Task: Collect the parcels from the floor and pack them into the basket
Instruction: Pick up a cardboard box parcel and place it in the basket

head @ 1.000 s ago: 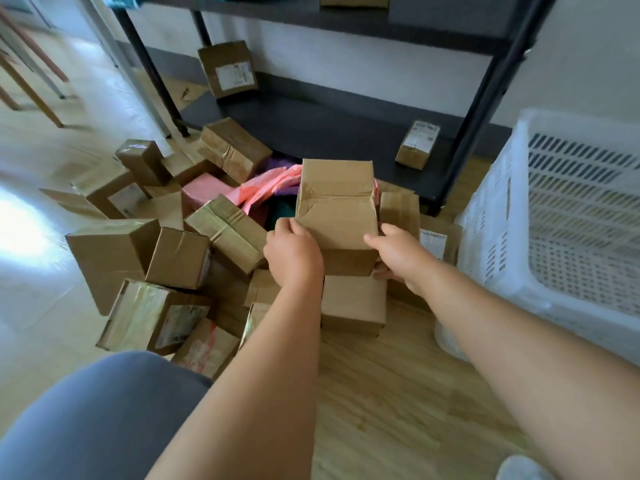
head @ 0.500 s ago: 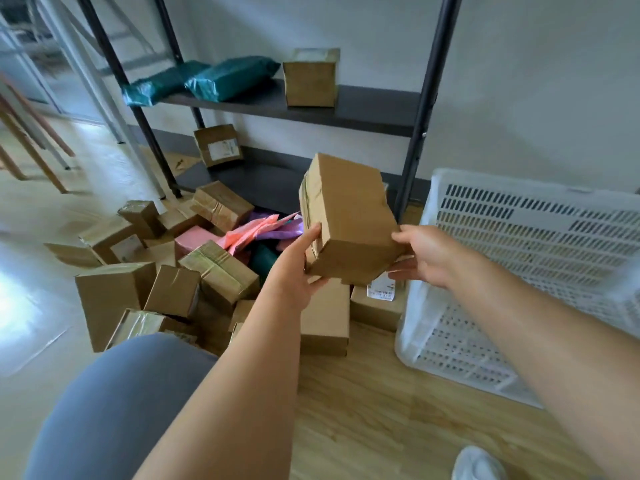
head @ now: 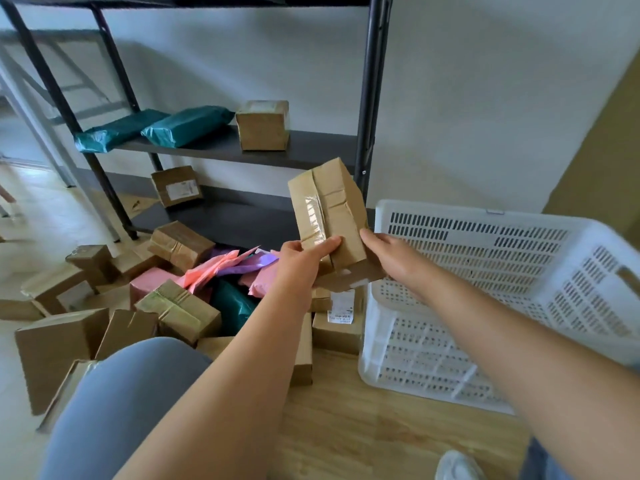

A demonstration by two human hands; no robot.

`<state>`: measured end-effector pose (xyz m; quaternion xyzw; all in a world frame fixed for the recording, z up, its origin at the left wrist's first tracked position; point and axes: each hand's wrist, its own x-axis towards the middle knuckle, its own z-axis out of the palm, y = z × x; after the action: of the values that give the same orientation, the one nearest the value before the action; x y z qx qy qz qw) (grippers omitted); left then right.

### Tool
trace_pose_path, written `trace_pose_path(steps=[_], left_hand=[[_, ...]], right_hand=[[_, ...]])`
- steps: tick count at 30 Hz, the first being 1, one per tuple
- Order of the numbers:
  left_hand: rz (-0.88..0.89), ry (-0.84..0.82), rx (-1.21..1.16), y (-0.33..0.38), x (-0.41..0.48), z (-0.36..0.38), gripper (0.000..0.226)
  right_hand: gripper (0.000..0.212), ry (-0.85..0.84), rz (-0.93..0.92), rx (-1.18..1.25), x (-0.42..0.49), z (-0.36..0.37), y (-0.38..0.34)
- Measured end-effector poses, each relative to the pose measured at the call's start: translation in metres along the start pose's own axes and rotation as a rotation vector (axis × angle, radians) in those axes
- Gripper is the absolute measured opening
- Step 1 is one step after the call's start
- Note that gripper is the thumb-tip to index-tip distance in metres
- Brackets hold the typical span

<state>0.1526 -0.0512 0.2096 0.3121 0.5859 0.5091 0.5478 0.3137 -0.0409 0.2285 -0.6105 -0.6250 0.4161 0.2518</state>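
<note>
Well, I see white basket cut off at rt edge, floor parcels partly hidden by knee & arms. Taped box held above pile beside basket rim. Left hand & right hand clamp it, fingertips hidden behind.

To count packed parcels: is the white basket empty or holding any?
Empty where visible: the basket shows only bare slotted floor; the right arm hides part.

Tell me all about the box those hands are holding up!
The cardboard box is brown, oblong and creased, with shiny clear tape along its seam. It is held in the air, tilted, beside the white basket. The left hand grips its lower left side, thumb across the front; the right hand holds its lower right edge.
</note>
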Motion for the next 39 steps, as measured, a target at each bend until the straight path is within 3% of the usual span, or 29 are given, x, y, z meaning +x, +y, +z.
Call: trace_pose_path(steps=[4,8,12,15,17,20,21,25,29,34,39], left_hand=[[0.166,0.05,0.105,-0.003,0.002,0.017,0.053],[0.111,0.066,0.117,-0.007,0.013,0.007,0.022],[0.033,-0.05,-0.076,-0.01,0.012,0.001,0.02],[0.072,-0.053,0.012,-0.011,0.019,0.001,0.019],[0.082,-0.034,0.092,-0.011,0.025,0.001,0.038],[-0.047,0.019,0.059,-0.014,0.03,0.001,0.1],[-0.07,0.041,0.059,-0.018,0.035,0.0,0.111],[0.004,0.033,0.172,-0.018,0.023,0.002,0.094],[0.114,0.102,0.227,-0.022,0.021,0.009,0.093],[0.226,0.148,0.379,-0.021,0.019,0.02,0.075],[0.288,0.051,0.447,-0.021,0.026,0.04,0.064]], right_hand=[[0.078,-0.013,-0.07,0.062,0.006,-0.006,0.016],[0.052,-0.02,-0.043,0.305,0.021,-0.01,0.03],[0.037,-0.055,0.007,0.433,0.028,-0.012,0.037],[0.031,-0.044,0.059,0.543,0.027,-0.011,0.039],[0.031,-0.043,0.099,0.621,0.028,-0.011,0.042],[0.032,-0.058,0.134,0.7,0.029,-0.011,0.051],[0.032,-0.065,0.133,0.715,0.029,-0.012,0.052],[0.035,0.021,0.102,0.565,0.028,-0.014,0.048],[0.038,0.118,0.02,0.311,0.024,-0.01,0.043],[0.077,-0.03,0.038,0.211,0.017,-0.017,0.041],[0.059,0.078,0.025,0.215,0.015,-0.045,0.051]])
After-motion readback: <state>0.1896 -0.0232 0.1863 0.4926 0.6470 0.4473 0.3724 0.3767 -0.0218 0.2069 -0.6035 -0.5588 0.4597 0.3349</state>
